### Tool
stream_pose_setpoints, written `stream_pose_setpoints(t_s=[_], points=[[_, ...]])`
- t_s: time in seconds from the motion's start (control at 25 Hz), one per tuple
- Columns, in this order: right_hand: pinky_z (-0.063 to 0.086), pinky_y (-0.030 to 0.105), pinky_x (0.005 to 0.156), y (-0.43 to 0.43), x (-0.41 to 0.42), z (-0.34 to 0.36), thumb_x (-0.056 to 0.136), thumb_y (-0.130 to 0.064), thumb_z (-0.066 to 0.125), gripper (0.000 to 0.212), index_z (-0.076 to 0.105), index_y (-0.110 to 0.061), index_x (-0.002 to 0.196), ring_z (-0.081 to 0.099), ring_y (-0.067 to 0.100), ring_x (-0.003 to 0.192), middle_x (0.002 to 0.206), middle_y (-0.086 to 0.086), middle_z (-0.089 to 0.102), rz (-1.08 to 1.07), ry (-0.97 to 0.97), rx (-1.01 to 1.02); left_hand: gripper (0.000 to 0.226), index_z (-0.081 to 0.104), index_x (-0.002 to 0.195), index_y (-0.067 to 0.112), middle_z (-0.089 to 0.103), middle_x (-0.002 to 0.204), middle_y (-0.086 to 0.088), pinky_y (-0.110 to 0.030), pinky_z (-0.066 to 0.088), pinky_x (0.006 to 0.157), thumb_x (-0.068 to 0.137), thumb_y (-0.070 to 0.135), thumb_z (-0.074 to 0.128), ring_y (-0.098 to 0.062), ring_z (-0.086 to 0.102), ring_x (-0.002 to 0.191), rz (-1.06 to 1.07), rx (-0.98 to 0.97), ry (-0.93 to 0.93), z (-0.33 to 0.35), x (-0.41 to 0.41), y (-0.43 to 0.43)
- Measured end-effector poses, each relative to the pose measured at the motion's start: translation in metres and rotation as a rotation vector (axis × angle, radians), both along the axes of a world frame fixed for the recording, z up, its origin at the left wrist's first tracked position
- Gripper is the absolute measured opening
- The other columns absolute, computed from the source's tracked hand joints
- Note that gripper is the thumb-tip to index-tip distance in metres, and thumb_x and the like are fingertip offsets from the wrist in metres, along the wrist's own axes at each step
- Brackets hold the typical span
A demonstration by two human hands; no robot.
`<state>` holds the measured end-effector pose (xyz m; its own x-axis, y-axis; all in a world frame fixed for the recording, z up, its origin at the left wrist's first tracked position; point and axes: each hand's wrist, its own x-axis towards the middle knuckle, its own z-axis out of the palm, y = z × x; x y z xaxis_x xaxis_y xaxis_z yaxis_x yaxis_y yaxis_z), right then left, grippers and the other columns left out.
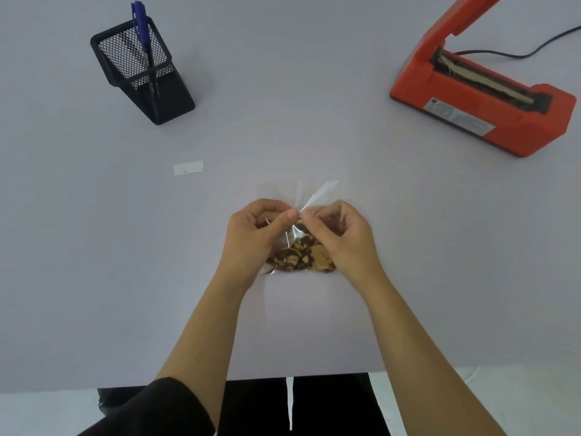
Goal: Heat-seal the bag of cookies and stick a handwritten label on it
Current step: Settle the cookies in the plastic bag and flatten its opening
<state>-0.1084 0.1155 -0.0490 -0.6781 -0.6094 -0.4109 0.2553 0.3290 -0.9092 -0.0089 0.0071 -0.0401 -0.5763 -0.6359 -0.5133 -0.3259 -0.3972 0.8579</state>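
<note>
Both hands – left hand (254, 228) & right hand (338, 234) – pinch the clear bag of cookies (298, 256) at its neck on the worktop (283, 105), prob. flattening film for the open sealer (484, 99); label (188, 168) & pen (143, 42) wait nearby.

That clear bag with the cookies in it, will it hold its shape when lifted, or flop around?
Probably floppy: the clear bag is thin film, and its empty top already twists where both hands pinch it. The cookies sit bunched at the bottom, so that end would likely sag. They also look brittle, so squeezing could crack them.
</note>
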Motion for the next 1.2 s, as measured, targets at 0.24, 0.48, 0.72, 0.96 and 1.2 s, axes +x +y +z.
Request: stream_pose_setpoints(t_s=[0.24, 0.48, 0.72, 0.96, 1.2], points=[[0.050, 0.024, 0.056, 0.002, -0.015, 0.009, 0.076, -0.013, 0.072, 0.023, 0.052, -0.023, 0.071, 0.065, 0.014, 0.064, 0.073, 0.003, 0.069, 0.039, -0.351, -0.074, 0.023, 0.072, 0.089, 0.010, 0.075, 0.079, -0.005, -0.031, 0.056, 0.076, 0.070, 0.023, 0.071, -0.018, 0.069, 0.078, -0.145, 0.077, 0.060, -0.002, 0.009, -0.016], [0.056, 0.027, 0.065, 0.003, -0.024, 0.010, 0.079, -0.007, 0.068, 0.031, 0.057, -0.023, 0.102, 0.069, 0.011, 0.070, 0.074, -0.001, 0.074, 0.035, -0.430, 0.011, 0.039, 0.058, 0.122, 0.019, 0.074, 0.072, 0.003, -0.023, 0.050, 0.087, 0.084, 0.023, 0.061, -0.009, 0.068, 0.084, -0.221, 0.010, 0.036, -0.005, 0.015, -0.022], [0.056, 0.027, 0.065, 0.000, -0.013, 0.000, 0.080, -0.012, 0.071, 0.043, 0.047, -0.025, 0.113, 0.070, 0.013, 0.074, 0.078, 0.002, 0.072, -0.196, -0.270, 0.073, 0.054, 0.035, 0.130, 0.029, 0.072, 0.077, 0.000, -0.015, 0.051, 0.071, 0.086, 0.018, 0.066, -0.008, 0.068, 0.073, 0.046, -0.189, -0.089, -0.007, 0.007, -0.009], [0.044, 0.014, 0.067, -0.006, 0.003, 0.000, 0.083, -0.018, 0.066, 0.036, 0.041, -0.023, 0.108, 0.060, 0.013, 0.079, 0.076, -0.016, 0.064, -0.106, 0.498, 0.288, 0.052, 0.030, 0.134, 0.021, 0.060, 0.077, 0.003, -0.024, 0.046, 0.067, 0.090, 0.016, 0.058, -0.014, 0.058, 0.073, 0.026, -0.626, -0.264, -0.016, -0.005, 0.014], [0.033, 0.023, 0.080, -0.010, -0.005, -0.008, 0.078, -0.015, 0.068, 0.042, 0.048, -0.012, 0.115, 0.047, 0.023, 0.096, 0.106, 0.007, 0.052, -0.017, 0.709, 0.417, 0.033, 0.054, 0.111, 0.004, 0.047, 0.097, -0.012, -0.033, 0.040, 0.072, 0.080, 0.001, 0.065, -0.030, 0.047, 0.087, -0.049, -0.921, -0.368, -0.021, -0.014, 0.015]])
